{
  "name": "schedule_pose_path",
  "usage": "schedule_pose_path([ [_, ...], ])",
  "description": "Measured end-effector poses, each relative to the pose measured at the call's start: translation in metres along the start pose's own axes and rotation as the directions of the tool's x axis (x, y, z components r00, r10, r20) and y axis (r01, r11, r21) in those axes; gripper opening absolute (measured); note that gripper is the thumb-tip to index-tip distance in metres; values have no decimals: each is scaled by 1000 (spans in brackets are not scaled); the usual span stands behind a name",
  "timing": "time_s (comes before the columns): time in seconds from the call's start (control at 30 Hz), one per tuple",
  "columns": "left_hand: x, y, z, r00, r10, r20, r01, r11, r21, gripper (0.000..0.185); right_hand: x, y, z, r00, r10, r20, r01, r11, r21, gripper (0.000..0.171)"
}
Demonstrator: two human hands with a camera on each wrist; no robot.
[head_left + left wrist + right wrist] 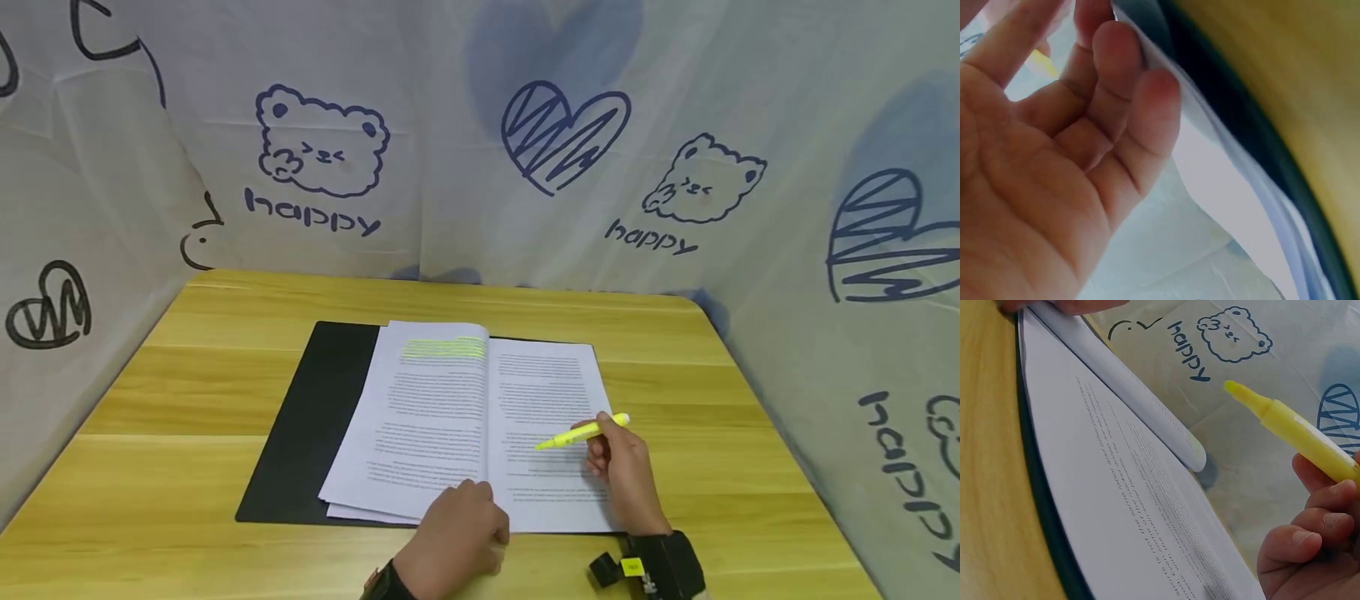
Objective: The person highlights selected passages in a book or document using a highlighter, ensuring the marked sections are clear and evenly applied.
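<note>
An open document of printed white pages (pixel 555 392) lies on a black folder (pixel 300 433), and yellow highlighting covers several lines at the top of its left page (pixel 408 417). My right hand (pixel 622 467) pinches an uncapped yellow highlighter (pixel 577 433) over the right page. In the right wrist view the tip of the highlighter (pixel 1291 428) stands clear of the paper. My left hand (pixel 465 533) rests at the bottom of the pages by the fold. Its loosely bent fingers (pixel 1150 119) touch the paper near its lower edge in the left wrist view.
The wooden table (pixel 187 417) extends around the folder on every side. White cloth (pixel 442 150) with drawn hearts and bears hangs behind the table and along both sides. A black wrist strap (pixel 663 567) with a small block sits on my right wrist.
</note>
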State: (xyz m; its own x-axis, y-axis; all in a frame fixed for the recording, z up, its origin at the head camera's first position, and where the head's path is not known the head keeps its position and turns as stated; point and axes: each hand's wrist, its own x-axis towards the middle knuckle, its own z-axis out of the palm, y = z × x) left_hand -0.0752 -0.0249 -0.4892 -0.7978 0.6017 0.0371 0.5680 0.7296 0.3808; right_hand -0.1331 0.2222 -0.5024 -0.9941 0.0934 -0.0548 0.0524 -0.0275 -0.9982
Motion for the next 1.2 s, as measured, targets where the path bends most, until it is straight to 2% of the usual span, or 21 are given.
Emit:
schedule_pose_path([
  [0.17,1,3,2,1000,13,-14,-13,1000,-11,10,-2,-1,1,1000,-24,-7,24,999,-39,42],
  [0.27,0,3,-2,997,0,-71,-7,996,-92,10,-3,-1,2,1000,-11,-21,11,999,-37,33],
  [0.37,1,4,-7,987,-29,-156,-8,973,-232,19,-2,-1,2,999,-7,-40,5,999,-47,30],
  [0.47,3,5,-11,958,-89,-271,-16,931,-364,30,-2,1,3,998,-29,-57,24,996,-90,35],
  [0.53,4,5,-13,924,-156,-349,-12,900,-435,34,-2,2,3,996,-55,-73,45,991,-129,39],
  [0.6,5,5,-15,891,-240,-386,13,862,-507,35,-2,2,3,993,-69,-93,53,985,-163,38],
  [0.7,6,3,-18,849,-363,-383,54,781,-622,29,-2,0,3,991,-70,-112,50,984,-172,35],
  [0.77,6,1,-19,832,-430,-351,75,714,-696,28,-2,-1,2,993,-51,-105,35,988,-150,36],
  [0.83,7,0,-21,816,-485,-315,80,634,-769,30,-2,-3,2,995,-39,-89,28,992,-124,39],
  [0.93,7,-1,-23,810,-530,-249,55,492,-869,33,-3,-4,1,998,-39,-56,35,997,-71,44],
  [1.03,7,-1,-25,821,-539,-190,4,337,-942,32,-4,-2,-1,997,-82,-12,82,996,28,42],
  [1.2,8,-2,-26,826,-549,-125,-65,127,-990,32,-6,-1,-5,976,-194,95,172,965,198,30],
])
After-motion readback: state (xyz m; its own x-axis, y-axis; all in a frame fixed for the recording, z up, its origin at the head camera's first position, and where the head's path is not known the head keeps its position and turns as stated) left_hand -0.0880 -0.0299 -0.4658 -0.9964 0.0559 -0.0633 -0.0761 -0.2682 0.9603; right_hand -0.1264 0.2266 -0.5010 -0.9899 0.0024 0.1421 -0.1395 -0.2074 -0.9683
